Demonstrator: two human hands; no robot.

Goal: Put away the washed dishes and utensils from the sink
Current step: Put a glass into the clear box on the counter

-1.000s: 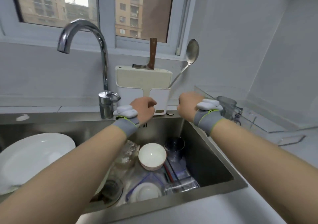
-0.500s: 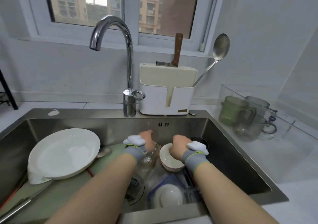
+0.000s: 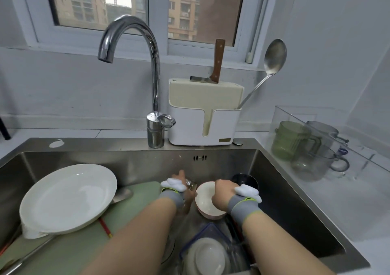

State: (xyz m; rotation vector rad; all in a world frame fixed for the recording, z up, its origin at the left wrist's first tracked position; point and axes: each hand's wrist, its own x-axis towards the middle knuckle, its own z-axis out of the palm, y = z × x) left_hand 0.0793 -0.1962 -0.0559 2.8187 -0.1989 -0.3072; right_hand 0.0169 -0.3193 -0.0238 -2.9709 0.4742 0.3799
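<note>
Both hands are down in the steel sink (image 3: 295,200). My right hand (image 3: 221,194) grips the right rim of a small white bowl (image 3: 205,203), which is tilted. My left hand (image 3: 185,188) is closed around a clear glass (image 3: 191,185) just left of the bowl; the wrist band hides most of the fingers. A large white plate (image 3: 67,198) leans at the sink's left on a green board (image 3: 69,251). A second white bowl (image 3: 205,257) sits in a blue-rimmed container at the front. A dark cup (image 3: 244,179) stands behind my right hand.
The tall faucet (image 3: 154,80) rises behind the sink. A white holder (image 3: 202,124) beside it carries a board, a cleaver and a ladle (image 3: 272,63). A clear tray (image 3: 363,162) with green and clear mugs (image 3: 291,139) stands on the right counter. Red chopsticks (image 3: 104,227) lie under the plate.
Both hands dropped from the sink's back edge down into the basin. The right hand closed on the white bowl and the left on the glass. The view tilted downward.
</note>
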